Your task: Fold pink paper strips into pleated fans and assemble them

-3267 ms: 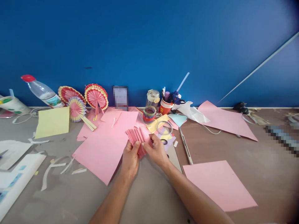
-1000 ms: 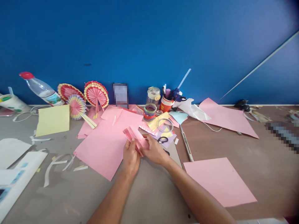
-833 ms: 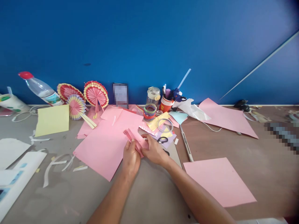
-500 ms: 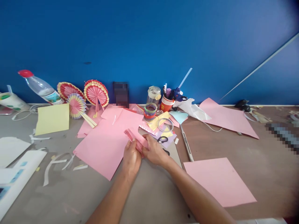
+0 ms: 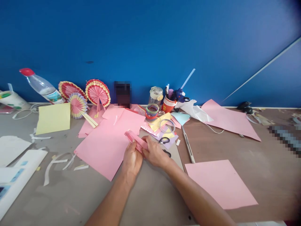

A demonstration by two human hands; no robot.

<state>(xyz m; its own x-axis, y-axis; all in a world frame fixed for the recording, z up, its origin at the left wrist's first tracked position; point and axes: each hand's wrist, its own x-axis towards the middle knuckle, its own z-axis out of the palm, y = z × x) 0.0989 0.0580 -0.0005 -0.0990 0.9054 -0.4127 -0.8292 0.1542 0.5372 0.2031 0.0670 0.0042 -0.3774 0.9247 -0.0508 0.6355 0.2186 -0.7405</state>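
Note:
Both my hands pinch a pleated pink paper strip (image 5: pixel 134 138) at its near end, over the middle of the table. My left hand (image 5: pixel 132 158) has its fingers pressed together on the folds. From the right, my right hand (image 5: pixel 154 153) squeezes the same folds. The strip is pressed nearly flat and sticks out up and to the left, above a large pink sheet (image 5: pixel 107 145). Small black scissors (image 5: pixel 164 140) lie just beyond my right hand.
Finished paper fans (image 5: pixel 97 92) lean on the blue wall by a water bottle (image 5: pixel 42 86). A yellow sheet (image 5: pixel 53 118), tape rolls (image 5: pixel 151 111), a cup of pens (image 5: pixel 167 105), a ruler (image 5: pixel 187 145) and more pink sheets (image 5: pixel 221 183) lie around. Paper scraps sit at left.
The pleated pink paper was fanned open between my hands; both hands have squeezed it together into a narrow folded strip. The hands stayed in about the same place.

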